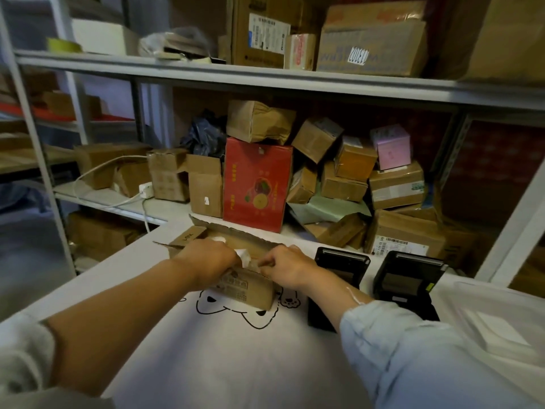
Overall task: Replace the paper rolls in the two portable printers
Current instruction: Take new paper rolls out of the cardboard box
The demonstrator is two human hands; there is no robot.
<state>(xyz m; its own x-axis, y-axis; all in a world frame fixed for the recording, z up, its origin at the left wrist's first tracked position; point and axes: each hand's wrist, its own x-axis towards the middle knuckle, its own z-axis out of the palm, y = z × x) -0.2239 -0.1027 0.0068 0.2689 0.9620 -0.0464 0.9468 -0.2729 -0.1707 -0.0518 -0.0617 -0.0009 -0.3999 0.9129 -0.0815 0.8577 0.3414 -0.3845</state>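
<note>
open cardboard box [247, 286] sits on a white cloth [236, 349] with a cartoon print, flaps up. both hands are at the box's open top. left hand [206, 258] has fingers curled round a white paper roll [243, 256] at the box mouth. right hand [287, 268] pinches something thin and pale at the box's near rim (tape or wrap, cannot tell which). two black portable printers stand just right of the box with lids open: nearer printer [339, 278] touching distance from the right wrist, far printer [407, 278] beside it, further right. a clear plastic tray [495, 320] lies right of the far printer. behind the box, a shelf [165, 211] carries a red carton [256, 184] and many brown boxes.
</note>
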